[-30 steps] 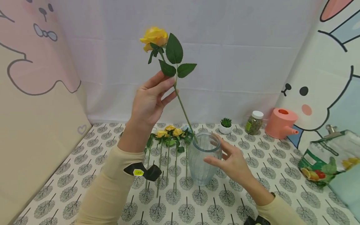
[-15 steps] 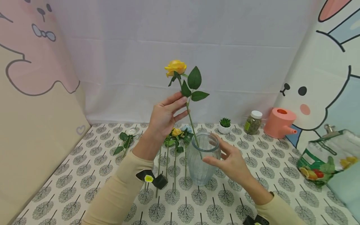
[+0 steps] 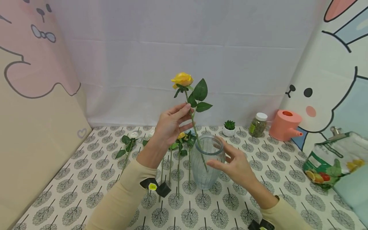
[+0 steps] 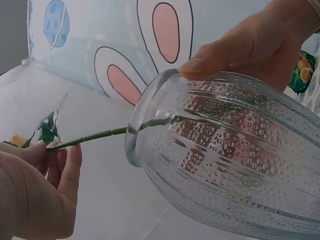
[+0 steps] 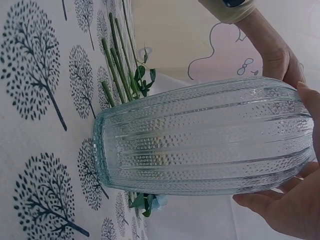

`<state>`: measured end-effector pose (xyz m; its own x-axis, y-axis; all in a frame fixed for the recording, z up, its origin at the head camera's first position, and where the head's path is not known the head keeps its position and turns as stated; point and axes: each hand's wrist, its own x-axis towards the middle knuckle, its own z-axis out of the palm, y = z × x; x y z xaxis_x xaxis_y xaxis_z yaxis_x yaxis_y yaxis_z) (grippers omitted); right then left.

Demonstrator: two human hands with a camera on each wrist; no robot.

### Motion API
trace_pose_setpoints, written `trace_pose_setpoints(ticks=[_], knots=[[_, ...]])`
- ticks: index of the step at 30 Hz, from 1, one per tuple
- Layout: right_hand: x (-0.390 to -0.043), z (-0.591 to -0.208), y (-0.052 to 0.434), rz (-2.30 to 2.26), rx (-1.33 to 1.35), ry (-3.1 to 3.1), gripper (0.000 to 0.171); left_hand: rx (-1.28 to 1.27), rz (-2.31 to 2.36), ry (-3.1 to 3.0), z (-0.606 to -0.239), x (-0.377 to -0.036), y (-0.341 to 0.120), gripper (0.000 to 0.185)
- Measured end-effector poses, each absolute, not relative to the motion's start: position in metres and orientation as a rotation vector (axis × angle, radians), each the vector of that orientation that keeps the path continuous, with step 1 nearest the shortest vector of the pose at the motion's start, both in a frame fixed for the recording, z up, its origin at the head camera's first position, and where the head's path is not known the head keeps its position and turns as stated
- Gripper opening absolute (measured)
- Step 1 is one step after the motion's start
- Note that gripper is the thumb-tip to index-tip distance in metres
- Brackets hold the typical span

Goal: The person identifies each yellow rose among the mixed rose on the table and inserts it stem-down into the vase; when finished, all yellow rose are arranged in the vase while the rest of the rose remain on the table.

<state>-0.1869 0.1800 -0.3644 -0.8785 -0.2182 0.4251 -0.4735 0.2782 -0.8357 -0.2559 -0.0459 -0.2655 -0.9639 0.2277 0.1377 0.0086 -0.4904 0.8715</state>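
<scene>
My left hand (image 3: 169, 124) pinches a yellow rose (image 3: 182, 80) by its stem, just below the green leaves. The bloom points up, and the lower stem slants through the mouth of a clear, ribbed glass vase (image 3: 202, 177). In the left wrist view, the stem (image 4: 100, 134) passes the rim and its end sits inside the glass. My right hand (image 3: 237, 163) grips the vase near the top on its right side, thumb in front, with some fingers hidden behind. The vase (image 5: 200, 140) stands upright on the patterned cloth, its dimpled wall filling the right wrist view.
Several roses lie behind and left of the vase, including a yellow one (image 3: 181, 135) and a white one (image 3: 133, 135). Along the back stand a potted succulent (image 3: 229, 127), a lidded jar (image 3: 258, 125) and a pink watering can (image 3: 285, 125). A clipped bag (image 3: 330, 163) stands at right.
My left hand has lowered the yellow rose and brought it rightward, so its stem now reaches deeper into the vase. The right hand has kept its hold on the vase.
</scene>
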Motion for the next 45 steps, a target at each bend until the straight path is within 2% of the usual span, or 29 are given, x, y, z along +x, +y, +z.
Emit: trace_pose_setpoints(ticks=[5,12,17,31,39,45], knots=[[-0.188,-0.364,0.18,1.629,0.64,-2.324,0.084,0.349,2.508,1.576,-0.272,-0.258,-0.047,0.007],[-0.188,-0.365,0.18,1.639,0.64,-2.319,0.084,0.315,2.466,1.603,-0.283,-0.26,-0.047,0.014],[-0.188,-0.365,0.18,1.652,0.64,-2.314,0.085,0.344,2.453,1.633,-0.286,-0.257,-0.046,0.008],[-0.189,-0.366,0.18,1.637,0.648,-2.318,0.085,0.384,2.461,1.755,-0.286,-0.253,-0.046,0.028],[-0.188,-0.366,0.18,1.644,0.641,-2.316,0.085,0.398,2.443,1.731,-0.287,-0.254,-0.044,0.014],[-0.187,-0.364,0.179,1.634,0.638,-2.321,0.086,0.44,2.412,1.786,-0.286,-0.252,-0.045,0.014]])
